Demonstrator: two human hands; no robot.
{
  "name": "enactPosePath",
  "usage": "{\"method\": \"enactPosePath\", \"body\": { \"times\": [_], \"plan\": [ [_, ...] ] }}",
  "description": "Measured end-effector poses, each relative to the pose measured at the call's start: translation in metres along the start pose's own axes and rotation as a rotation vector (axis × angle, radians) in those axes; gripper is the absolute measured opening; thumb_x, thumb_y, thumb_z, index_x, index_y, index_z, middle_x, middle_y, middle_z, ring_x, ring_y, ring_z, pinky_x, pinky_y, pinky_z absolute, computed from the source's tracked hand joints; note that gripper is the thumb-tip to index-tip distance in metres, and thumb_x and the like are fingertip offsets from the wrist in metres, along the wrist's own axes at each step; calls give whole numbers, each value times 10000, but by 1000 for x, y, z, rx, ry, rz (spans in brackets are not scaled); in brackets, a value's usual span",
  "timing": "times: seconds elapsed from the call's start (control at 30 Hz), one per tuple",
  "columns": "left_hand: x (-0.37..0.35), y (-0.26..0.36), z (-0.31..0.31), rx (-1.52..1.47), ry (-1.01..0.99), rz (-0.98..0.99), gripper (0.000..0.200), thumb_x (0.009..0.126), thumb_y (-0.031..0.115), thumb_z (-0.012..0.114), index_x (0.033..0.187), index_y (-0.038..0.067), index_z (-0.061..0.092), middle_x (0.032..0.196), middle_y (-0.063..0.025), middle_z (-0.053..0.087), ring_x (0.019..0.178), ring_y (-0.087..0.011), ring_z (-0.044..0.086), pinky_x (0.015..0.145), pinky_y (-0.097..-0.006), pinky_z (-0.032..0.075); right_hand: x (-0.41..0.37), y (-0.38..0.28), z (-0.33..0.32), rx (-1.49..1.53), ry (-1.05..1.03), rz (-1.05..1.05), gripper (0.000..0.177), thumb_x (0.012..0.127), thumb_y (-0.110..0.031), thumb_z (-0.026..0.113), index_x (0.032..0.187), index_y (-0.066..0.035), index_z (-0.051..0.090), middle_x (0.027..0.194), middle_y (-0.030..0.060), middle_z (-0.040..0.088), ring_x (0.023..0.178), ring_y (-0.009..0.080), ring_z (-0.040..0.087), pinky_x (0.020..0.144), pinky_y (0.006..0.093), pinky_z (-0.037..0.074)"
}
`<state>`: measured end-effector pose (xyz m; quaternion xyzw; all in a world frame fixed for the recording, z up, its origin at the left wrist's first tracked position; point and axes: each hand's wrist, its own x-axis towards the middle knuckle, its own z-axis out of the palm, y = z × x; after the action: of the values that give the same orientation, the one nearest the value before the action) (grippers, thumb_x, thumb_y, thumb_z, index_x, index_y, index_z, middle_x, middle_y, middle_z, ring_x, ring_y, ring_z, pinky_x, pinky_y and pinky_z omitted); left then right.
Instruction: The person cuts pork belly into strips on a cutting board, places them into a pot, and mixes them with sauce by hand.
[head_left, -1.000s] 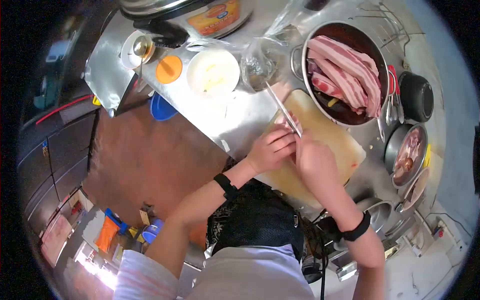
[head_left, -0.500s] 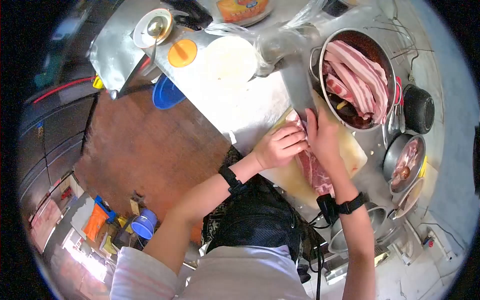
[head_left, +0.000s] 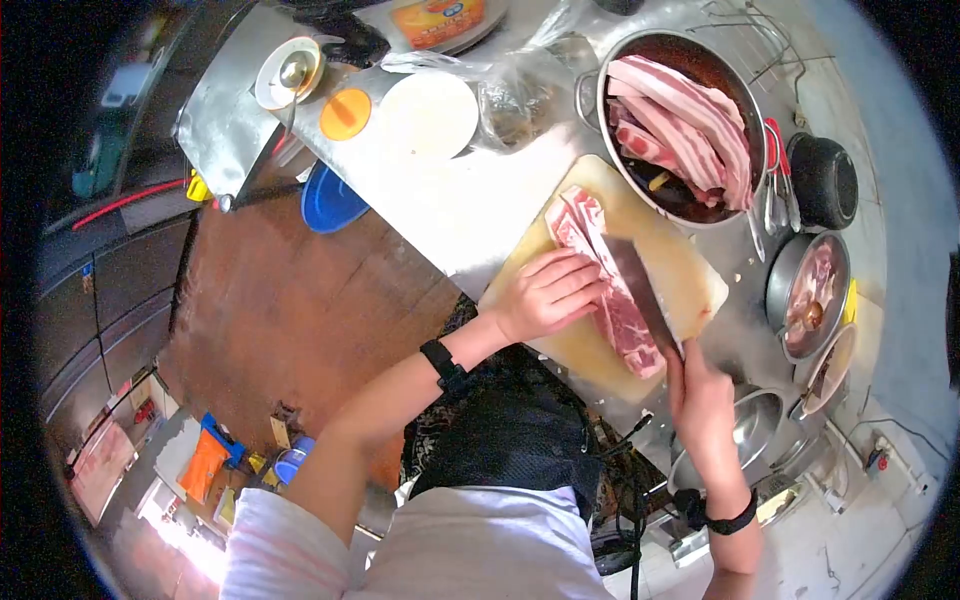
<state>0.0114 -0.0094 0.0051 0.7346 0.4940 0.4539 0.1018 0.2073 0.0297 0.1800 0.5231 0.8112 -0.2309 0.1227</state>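
Note:
A long strip of pork belly [head_left: 627, 327] lies across the yellowed cutting board [head_left: 672, 262]. Its far end looks cut into slices. My left hand [head_left: 552, 293] presses on the strip's left side, fingers curled together over it. A broad-bladed kitchen knife [head_left: 645, 295] rests along the right side of the meat, its blade pointing away from me. Its handle is wrapped in my right hand [head_left: 705, 405], just off the near right edge of the board.
A large pot [head_left: 605, 100] holding several pork belly strips stands beyond the board. To the right are a metal bowl with meat [head_left: 775, 290] and a black pan [head_left: 835, 190]. A white round plate [head_left: 430, 112] and an orange lid [head_left: 346, 114] sit at left.
My right hand has moved back toward me with the knife, from beside my left hand to the near end of the meat. The sliced far end now shows. The view has shifted slightly.

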Motion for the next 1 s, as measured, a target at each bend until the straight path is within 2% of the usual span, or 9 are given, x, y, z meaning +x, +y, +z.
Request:
{"method": "enactPosePath", "body": {
  "times": [0.23, 0.33, 0.4, 0.6, 0.73, 0.8, 0.9, 0.97, 1.0],
  "plan": [
    [-10, -5, 12, 16, -1, 14, 273, 648, 193, 742, 886, 111, 635, 986, -43, 624, 981, -239, 579, 859, -413, 473, -14, 15, 15, -8, -74, 20, 132, 869, -150, 536, 880, -52, 448, 704, 210, 595, 602, 411, 587, 517, 508, 464],
    [-12, -7, 14, 11, -13, 15, 275, 649, 204, 740, 886, 118, 631, 981, -40, 621, 982, -236, 575, 862, -419, 470, -13, 10, 13, 33, -59, 43, 132, 883, -115, 526, 846, -12, 453, 657, 231, 553, 619, 431, 548, 524, 499, 416],
    [-12, -7, 13, 9, -27, 11, 276, 650, 208, 739, 890, 122, 631, 983, -38, 618, 988, -234, 571, 867, -422, 466, -14, 10, 14, -42, -86, 21, 135, 879, -165, 516, 904, -43, 463, 663, 205, 595, 564, 405, 590, 504, 500, 475],
    [-16, -9, 14, 42, -57, 1, 267, 650, 214, 735, 888, 135, 643, 1047, -20, 601, 1048, -216, 536, 923, -414, 430, -11, 7, 16, -137, -131, 16, 178, 874, -164, 517, 959, -12, 485, 622, 193, 595, 535, 364, 607, 475, 459, 489],
    [-17, -9, 16, 35, -22, -1, 277, 662, 209, 732, 916, 131, 655, 1077, -10, 583, 1075, -202, 510, 935, -399, 422, 0, 2, 23, -141, -178, 12, 190, 875, -172, 512, 942, 4, 485, 611, 190, 595, 529, 349, 614, 469, 437, 499],
    [-18, -10, 18, 18, -8, -14, 276, 666, 207, 731, 920, 129, 658, 1079, -9, 578, 1081, -200, 503, 935, -396, 422, 16, -6, 29, -56, -140, 33, 161, 881, -154, 525, 922, -16, 453, 589, 212, 567, 562, 403, 584, 508, 499, 460],
    [-18, -11, 18, -24, -12, -15, 258, 678, 209, 729, 911, 121, 662, 1073, -16, 579, 1081, -204, 499, 934, -392, 423, 43, -15, 40, -78, -128, 33, 198, 884, -181, 524, 950, -5, 462, 584, 212, 571, 557, 400, 590, 501, 492, 466],
    [-14, -11, 15, -1, -10, -8, 211, 665, 195, 711, 862, 134, 663, 1088, -5, 589, 1068, -174, 505, 899, -358, 459, 60, -23, 45, -50, -109, 20, 209, 885, -187, 523, 956, 1, 463, 586, 215, 573, 555, 401, 590, 497, 490, 466],
    [-13, -12, 15, -5, -11, -12, 211, 665, 195, 711, 862, 134, 663, 1088, -5, 589, 1068, -174, 505, 899, -358, 459, 68, -27, 48, -98, -118, -15, 193, 874, -154, 497, 955, 18, 463, 606, 200, 595, 558, 372, 613, 487, 458, 493]
  ]
}}
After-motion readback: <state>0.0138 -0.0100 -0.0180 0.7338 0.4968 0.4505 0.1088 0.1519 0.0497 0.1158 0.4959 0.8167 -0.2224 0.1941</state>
